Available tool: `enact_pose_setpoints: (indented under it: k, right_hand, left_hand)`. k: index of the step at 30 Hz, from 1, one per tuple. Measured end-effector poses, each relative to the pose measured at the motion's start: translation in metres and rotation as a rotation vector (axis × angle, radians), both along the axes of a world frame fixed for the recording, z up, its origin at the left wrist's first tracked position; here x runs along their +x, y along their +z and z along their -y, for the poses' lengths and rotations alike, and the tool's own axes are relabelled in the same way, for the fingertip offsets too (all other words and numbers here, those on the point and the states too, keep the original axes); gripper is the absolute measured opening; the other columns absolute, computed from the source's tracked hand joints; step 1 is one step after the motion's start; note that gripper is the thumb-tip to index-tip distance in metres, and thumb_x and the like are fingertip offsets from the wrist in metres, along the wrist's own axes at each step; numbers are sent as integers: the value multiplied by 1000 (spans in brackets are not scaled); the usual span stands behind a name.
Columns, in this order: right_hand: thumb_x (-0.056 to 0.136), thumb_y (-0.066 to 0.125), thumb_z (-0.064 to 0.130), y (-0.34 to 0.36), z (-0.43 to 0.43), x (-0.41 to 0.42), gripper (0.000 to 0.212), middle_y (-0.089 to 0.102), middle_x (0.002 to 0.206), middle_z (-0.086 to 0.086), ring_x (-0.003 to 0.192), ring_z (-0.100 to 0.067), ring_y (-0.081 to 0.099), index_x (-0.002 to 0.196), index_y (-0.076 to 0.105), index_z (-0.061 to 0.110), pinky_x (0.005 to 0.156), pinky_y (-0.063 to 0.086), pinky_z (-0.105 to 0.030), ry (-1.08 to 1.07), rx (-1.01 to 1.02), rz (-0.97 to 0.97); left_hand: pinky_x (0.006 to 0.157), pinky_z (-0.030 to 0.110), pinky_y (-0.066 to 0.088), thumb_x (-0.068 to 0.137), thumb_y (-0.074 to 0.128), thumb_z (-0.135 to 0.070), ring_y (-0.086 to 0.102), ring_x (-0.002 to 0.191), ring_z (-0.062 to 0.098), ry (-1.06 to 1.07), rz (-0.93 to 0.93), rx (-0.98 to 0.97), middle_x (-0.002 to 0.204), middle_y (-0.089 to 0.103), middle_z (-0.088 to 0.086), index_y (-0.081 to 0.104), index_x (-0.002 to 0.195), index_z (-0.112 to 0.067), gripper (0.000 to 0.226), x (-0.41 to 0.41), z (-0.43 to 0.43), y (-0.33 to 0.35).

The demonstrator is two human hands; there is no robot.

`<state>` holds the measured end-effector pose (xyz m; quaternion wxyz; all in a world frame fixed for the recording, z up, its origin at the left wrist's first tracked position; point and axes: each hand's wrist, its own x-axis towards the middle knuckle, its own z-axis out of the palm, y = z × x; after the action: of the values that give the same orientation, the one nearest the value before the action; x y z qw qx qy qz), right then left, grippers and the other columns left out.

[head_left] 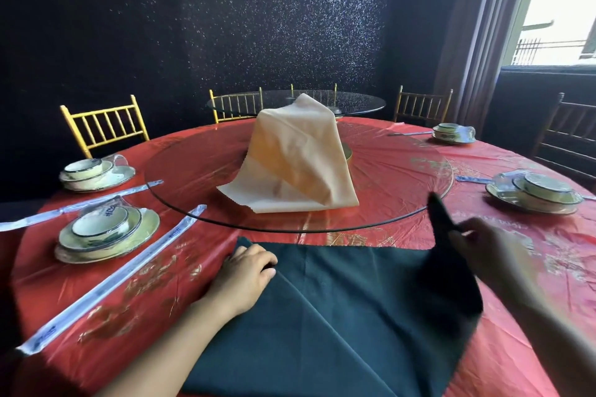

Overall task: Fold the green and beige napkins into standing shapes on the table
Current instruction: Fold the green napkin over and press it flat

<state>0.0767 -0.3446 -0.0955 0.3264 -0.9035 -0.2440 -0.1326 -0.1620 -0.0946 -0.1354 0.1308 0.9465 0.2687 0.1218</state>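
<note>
A dark green napkin [338, 309] lies spread on the red tablecloth in front of me. My left hand [248, 271] rests on its far left corner, fingers curled down onto the cloth. My right hand [487, 248], blurred, pinches the far right corner and holds it lifted off the table. A beige napkin [296, 158] is draped in a tall mound over something hidden at the middle of the glass turntable [403, 164].
Wrapped place settings of bowls and plates sit at left [103, 232], far left [93, 171], right [538, 193] and far right [451, 134]. Wrapped chopsticks [113, 277] lie left of the green napkin. Gold chairs [103, 126] ring the round table [548, 267].
</note>
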Motion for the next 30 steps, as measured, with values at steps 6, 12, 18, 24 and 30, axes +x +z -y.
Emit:
enact_pose_setpoints:
  k: [6, 12, 18, 24, 30]
  right_hand:
    - [91, 43, 31, 4, -71, -79, 22, 68, 105, 2, 98, -23, 63, 103, 60, 24, 74, 48, -29, 260, -405, 256]
    - [89, 42, 18, -8, -120, -113, 19, 67, 103, -6, 97, -30, 62, 97, 59, 15, 72, 44, -32, 400, -464, 292]
    - [76, 68, 19, -15, -135, -131, 7, 68, 75, -4, 69, -23, 68, 81, 66, 15, 51, 33, -25, 476, -445, 407]
    - [88, 56, 30, -17, -134, -128, 21, 64, 104, -2, 96, -22, 62, 102, 63, 16, 70, 44, -27, 640, -441, 340]
    - [76, 20, 49, -16, -116, -85, 63, 65, 109, 0, 110, -22, 53, 105, 67, 20, 97, 36, -29, 928, -474, 214]
  left_hand:
    - [96, 23, 35, 92, 53, -23, 47, 105, 14, -3, 54, -131, 112, 54, -2, 62, 110, -15, 22, 1, -6, 5]
    - [53, 18, 38, 86, 63, -26, 51, 59, 11, 162, 365, -520, 72, 61, 0, 65, 76, -10, 18, 22, -2, 23]
    - [38, 18, 19, 77, 71, -39, 28, 20, 3, 326, 317, -688, 26, 41, -7, 58, 54, -14, 36, 43, -2, 27]
    - [44, 18, 26, 78, 71, -13, 40, 40, 13, 397, 353, -731, 49, 49, 4, 58, 61, -13, 21, 47, -10, 17]
    - [59, 25, 36, 76, 73, -17, 53, 64, 19, 462, 290, -554, 68, 59, 6, 56, 58, -15, 25, 43, -24, 12]
